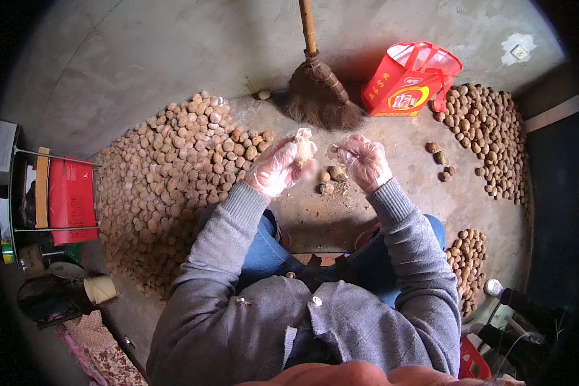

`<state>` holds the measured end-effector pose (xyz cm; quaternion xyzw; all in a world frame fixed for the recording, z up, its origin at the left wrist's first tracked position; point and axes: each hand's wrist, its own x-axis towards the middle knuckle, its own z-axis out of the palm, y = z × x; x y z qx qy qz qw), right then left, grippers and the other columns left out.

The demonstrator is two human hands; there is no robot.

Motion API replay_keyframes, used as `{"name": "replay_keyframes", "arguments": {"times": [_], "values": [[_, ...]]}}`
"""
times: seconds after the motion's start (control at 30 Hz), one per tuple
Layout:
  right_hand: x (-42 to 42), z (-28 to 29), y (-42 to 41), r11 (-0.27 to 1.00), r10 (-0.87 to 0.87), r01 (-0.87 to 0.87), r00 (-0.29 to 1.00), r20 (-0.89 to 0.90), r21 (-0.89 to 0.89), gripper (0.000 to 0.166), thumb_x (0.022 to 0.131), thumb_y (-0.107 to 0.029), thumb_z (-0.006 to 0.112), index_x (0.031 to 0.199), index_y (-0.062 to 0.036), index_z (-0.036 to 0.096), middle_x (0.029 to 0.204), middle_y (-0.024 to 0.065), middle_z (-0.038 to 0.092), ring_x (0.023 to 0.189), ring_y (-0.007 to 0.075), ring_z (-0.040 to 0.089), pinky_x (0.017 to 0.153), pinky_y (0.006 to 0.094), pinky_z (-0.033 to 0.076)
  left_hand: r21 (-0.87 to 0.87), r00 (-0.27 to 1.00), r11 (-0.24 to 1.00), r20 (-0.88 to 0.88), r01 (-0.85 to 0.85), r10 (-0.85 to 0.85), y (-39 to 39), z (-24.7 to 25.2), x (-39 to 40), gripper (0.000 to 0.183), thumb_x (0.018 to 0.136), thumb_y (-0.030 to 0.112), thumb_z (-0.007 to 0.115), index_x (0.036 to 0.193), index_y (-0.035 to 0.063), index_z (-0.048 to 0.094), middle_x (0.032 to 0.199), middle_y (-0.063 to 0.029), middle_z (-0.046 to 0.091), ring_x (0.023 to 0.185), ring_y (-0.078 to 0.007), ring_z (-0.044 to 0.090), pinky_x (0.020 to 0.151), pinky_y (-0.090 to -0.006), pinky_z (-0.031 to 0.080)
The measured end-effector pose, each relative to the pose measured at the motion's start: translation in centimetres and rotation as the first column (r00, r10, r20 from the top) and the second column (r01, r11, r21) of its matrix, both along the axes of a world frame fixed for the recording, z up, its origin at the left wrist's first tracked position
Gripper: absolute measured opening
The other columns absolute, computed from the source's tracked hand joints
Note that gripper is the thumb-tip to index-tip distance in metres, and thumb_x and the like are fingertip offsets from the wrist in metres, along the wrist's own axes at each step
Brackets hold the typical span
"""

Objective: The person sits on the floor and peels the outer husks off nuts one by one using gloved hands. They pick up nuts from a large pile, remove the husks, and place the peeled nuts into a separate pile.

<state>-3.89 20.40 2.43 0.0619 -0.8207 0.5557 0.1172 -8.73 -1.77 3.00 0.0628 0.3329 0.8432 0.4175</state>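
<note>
My left hand [279, 166], in a clear plastic glove, holds a pale, rough, roundish tuber-like piece [304, 150] upright between thumb and fingers. To its right is my right hand [365, 163], also gloved, with its fingers curled together; whether something small is pinched in them cannot be told. The two hands are apart. Below and between them several brown roundish pieces [337, 173] lie on the concrete floor among crumbs and shavings [340, 191].
A large heap of round pieces [159, 178] spreads at the left. Browner heaps [487, 140] [467, 265] lie at the right. A broom [321, 91] and a red bag [400, 87] stand by the wall. A metal rack [17, 193] is at far left.
</note>
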Motion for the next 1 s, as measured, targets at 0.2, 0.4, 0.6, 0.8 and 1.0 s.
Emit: {"name": "replay_keyframes", "arguments": {"times": [0.2,0.4,0.6,0.8,1.0], "values": [[0.8,0.9,-0.1,0.987,0.033,0.005,0.972,0.233,-0.161,0.01,0.08,-0.009,0.067,0.088,-0.0037,0.07,0.073,0.0084,0.063,0.065,0.0157,0.059,0.058,0.0291,0.046,-0.147,0.927,0.972,-0.353,-0.185,0.124,0.5,1.1,1.2,0.054,0.075,0.008,0.073,0.123,0.0097,0.048,0.112,-0.0074,0.054,0.095,-0.0168,0.056,0.078,-0.0292,0.05],[0.7,0.9,-1.1,0.974,0.031,0.002,0.989,0.142,-0.228,0.012,0.081,-0.008,0.065,0.091,-0.0026,0.069,0.077,0.0085,0.065,0.071,0.0166,0.061,0.062,0.028,0.048,-0.293,0.541,0.817,-0.84,-0.496,0.027,0.6,-0.6,1.3,0.059,0.067,0.005,0.079,0.118,0.0064,0.05,0.106,-0.0059,0.057,0.096,-0.0149,0.057,0.081,-0.0291,0.05],[0.5,0.4,-3.5,0.971,-0.04,0.029,0.998,-0.043,-0.236,0.012,0.079,-0.004,0.066,0.09,-0.0041,0.069,0.087,0.0097,0.067,0.08,0.02,0.064,0.072,0.0278,0.05,-0.384,0.328,0.655,-0.92,-0.651,-0.214,1.1,0.5,1.6,0.06,0.062,0.009,0.082,0.115,0.0061,0.054,0.111,-0.0063,0.056,0.092,-0.0156,0.057,0.074,-0.0273,0.051],[0.7,-1.7,-4.8,0.968,-0.206,0.202,0.978,-0.017,-0.15,0.013,0.079,-0.002,0.065,0.091,-0.0034,0.069,0.084,0.0094,0.067,0.08,0.017,0.064,0.071,0.0271,0.049,-0.367,0.271,0.551,-0.93,-0.75,-0.25,1.9,1.0,2.4,0.057,0.061,0.008,0.079,0.114,0.0105,0.057,0.111,-0.0108,0.058,0.101,-0.0287,0.058,0.085,-0.0349,0.049],[1.1,-2.8,-5.7,0.852,-0.212,0.31,0.941,0.262,-0.422,0.011,0.083,-0.004,0.063,0.092,0.0018,0.066,0.08,0.0042,0.066,0.074,0.0083,0.059,0.067,0.0241,0.049,-0.383,0.266,0.47,-0.917,-0.795,-0.297,2.3,0.7,2.6,0.053,0.062,0.009,0.077,0.111,0.0099,0.057,0.11,-0.0103,0.059,0.099,-0.03,0.058,0.083,-0.0362,0.049]]}}
